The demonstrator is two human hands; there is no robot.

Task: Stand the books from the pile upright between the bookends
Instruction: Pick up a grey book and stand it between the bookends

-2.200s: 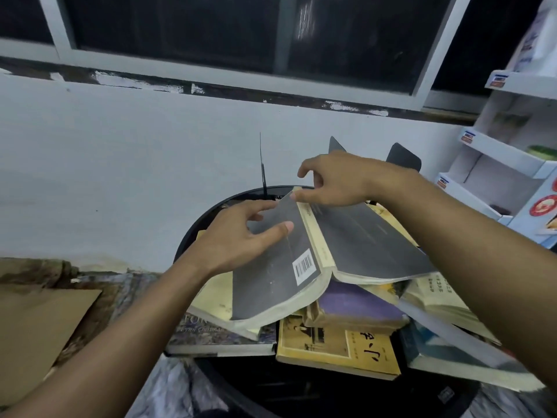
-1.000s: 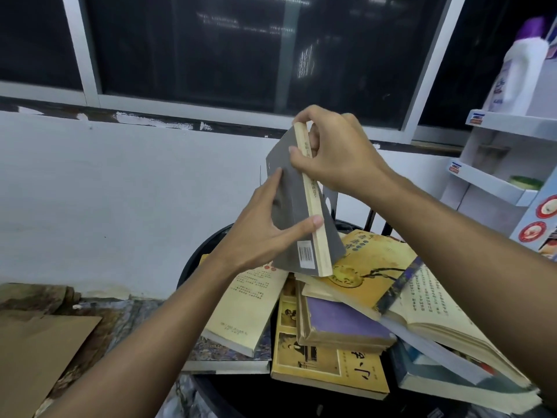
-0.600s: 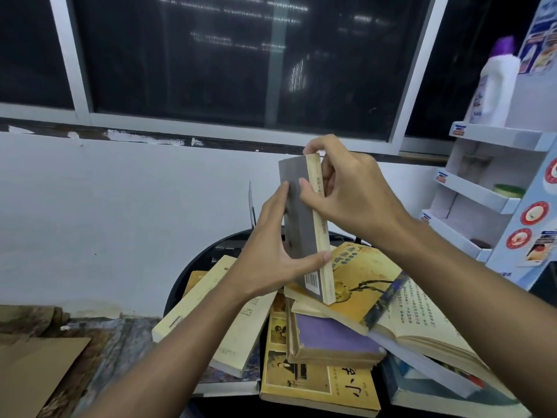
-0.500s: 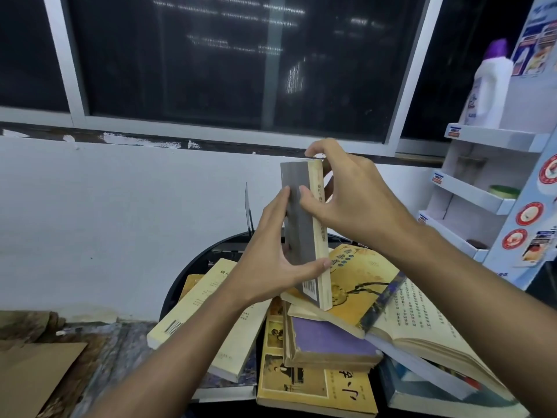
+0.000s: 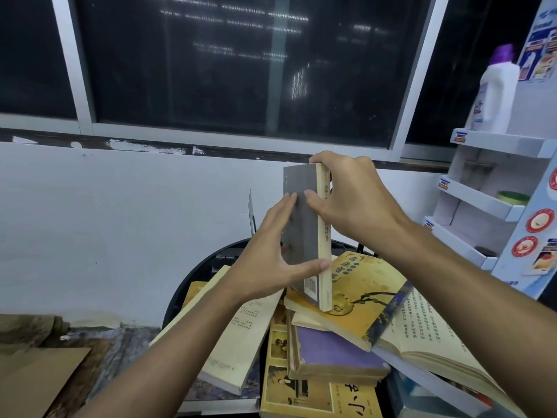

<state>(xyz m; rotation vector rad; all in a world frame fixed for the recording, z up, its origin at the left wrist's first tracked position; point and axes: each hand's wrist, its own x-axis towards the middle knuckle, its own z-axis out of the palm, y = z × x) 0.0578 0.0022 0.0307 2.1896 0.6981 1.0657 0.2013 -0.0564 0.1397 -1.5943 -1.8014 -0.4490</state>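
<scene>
Grey book (image 5: 301, 230) held upright over the pile (image 5: 337, 354).
Left hand (image 5: 271, 263) grips its lower cover, right hand (image 5: 352, 203) clasps its upper spine; its bottom edge is over a yellow book (image 5: 361, 300).

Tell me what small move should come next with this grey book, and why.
Probably carry the grey book forward and down, just right of the thin dark bookend. The left hand and right hand hold it upright over the pile, so it likely only needs setting down. The other bookend is hidden.
</scene>
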